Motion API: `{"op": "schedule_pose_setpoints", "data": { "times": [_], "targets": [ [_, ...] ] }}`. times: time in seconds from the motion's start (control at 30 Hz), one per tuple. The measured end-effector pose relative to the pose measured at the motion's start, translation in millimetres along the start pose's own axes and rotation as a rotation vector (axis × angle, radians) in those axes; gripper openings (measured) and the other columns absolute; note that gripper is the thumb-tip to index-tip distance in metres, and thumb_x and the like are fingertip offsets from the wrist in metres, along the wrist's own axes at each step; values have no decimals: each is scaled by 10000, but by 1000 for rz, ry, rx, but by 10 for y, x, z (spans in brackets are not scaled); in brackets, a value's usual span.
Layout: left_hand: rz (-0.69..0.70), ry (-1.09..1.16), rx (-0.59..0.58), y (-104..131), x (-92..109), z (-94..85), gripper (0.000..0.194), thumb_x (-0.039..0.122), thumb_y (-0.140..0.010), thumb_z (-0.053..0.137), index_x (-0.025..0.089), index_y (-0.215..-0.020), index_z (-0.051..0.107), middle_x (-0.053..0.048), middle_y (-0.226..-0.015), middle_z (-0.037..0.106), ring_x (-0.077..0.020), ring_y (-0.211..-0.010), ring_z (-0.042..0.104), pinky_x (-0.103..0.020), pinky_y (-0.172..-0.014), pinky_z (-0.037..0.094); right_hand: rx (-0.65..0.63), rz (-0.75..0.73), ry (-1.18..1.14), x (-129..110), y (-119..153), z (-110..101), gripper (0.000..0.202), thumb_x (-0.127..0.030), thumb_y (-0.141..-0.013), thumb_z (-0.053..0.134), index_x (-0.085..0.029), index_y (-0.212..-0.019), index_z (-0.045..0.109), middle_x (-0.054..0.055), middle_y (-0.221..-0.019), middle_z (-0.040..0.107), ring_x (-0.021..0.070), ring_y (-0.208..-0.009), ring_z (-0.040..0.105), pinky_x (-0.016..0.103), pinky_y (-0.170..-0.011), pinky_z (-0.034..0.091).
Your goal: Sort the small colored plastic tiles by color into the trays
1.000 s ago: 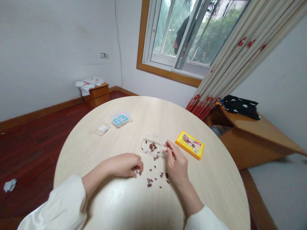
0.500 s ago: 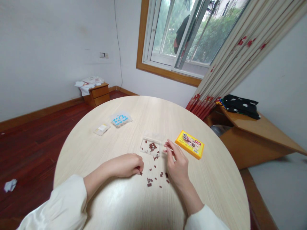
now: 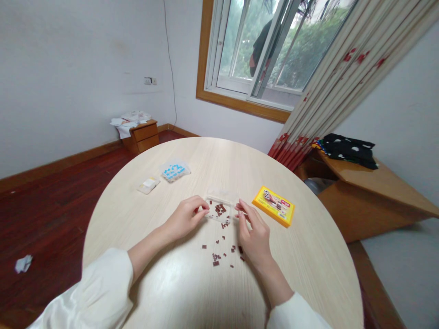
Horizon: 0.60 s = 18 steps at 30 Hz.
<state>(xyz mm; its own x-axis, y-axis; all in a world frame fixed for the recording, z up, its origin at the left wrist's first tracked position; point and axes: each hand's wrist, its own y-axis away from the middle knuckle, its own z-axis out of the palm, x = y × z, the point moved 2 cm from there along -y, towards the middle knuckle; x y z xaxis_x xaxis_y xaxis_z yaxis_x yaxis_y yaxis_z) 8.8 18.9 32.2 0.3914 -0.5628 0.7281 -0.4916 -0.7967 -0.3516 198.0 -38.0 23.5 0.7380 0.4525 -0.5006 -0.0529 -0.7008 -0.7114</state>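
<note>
A shallow clear plastic box sits mid-table with small dark brown building bricks in it. My left hand is at its left edge, thumb and forefinger closed on the rim. Beside the box's right edge is my right hand, fingers loosely bent and apart, with nothing visible in them. More brown bricks lie scattered on the table between my forearms, some partly hidden by the right hand. One single brown brick lies apart to the left of these.
A yellow picture box lies right of my right hand. At the back left are a clear box of blue bricks and a smaller clear case. The round table has a curved edge all around.
My left hand has let go of a brown brick, left on the table, and moved forward and right to the clear box. The right hand has stayed nearly still.
</note>
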Motion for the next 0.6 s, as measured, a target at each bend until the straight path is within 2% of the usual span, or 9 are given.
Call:
{"op": "schedule_pose_setpoints", "data": {
  "times": [0.07, 0.17, 0.23, 0.37, 0.5, 0.6],
  "targets": [
    [-83, 36, 135, -29, -49, 36, 109, 188, -825, 528, 149, -782, 620, -21, -745, 600, -114, -623, 475, -249, -610, 390, -14, -23, 5, -16, -5, 7, 286, -141, -891, 454, -181, -1145, 578, 101, -1003, 679, 180, -915, 649, 343, -802, 554],
    [-182, 87, 232, -61, -107, 120, 97, 172, -800, 552, 146, -808, 644, -28, -753, 625, -114, -600, 472, -256, -598, 399, -59, -51, -5, -36, -6, 18, 267, -139, -887, 461, -188, -1115, 593, 81, -960, 695, 171, -869, 661, 317, -777, 557],
    [-192, 104, 239, -71, -114, 168, 146, 166, -781, 580, 148, -908, 651, -47, -846, 654, -127, -654, 511, -275, -648, 431, -96, -60, -14, -44, 0, 24, 262, -144, -885, 464, -194, -1105, 597, 73, -950, 700, 169, -846, 665, 309, -755, 558],
    [-124, 106, 214, -63, -78, 188, 301, 201, -782, 610, 150, -1079, 601, -89, -1058, 640, -164, -841, 562, -330, -788, 457, -201, -61, -37, -55, 17, 42, 234, -153, -879, 465, -192, -1052, 617, 72, -921, 701, 175, -832, 660, 314, -742, 548],
    [-44, 65, 229, -43, -46, 145, 241, 214, -801, 575, 154, -1034, 584, -77, -990, 627, -159, -816, 548, -325, -777, 453, -362, -46, -59, -96, 25, 42, 194, -164, -868, 475, -191, -964, 642, 67, -850, 690, 176, -794, 643, 319, -727, 529],
    [4, 32, 239, -38, -18, 117, 108, 197, -799, 539, 159, -891, 581, -61, -911, 595, -151, -785, 523, -291, -722, 438, -544, -13, -70, -145, 27, 30, 164, -154, -829, 538, -185, -939, 655, 60, -842, 669, 170, -808, 620, 305, -742, 509]
  ]
}}
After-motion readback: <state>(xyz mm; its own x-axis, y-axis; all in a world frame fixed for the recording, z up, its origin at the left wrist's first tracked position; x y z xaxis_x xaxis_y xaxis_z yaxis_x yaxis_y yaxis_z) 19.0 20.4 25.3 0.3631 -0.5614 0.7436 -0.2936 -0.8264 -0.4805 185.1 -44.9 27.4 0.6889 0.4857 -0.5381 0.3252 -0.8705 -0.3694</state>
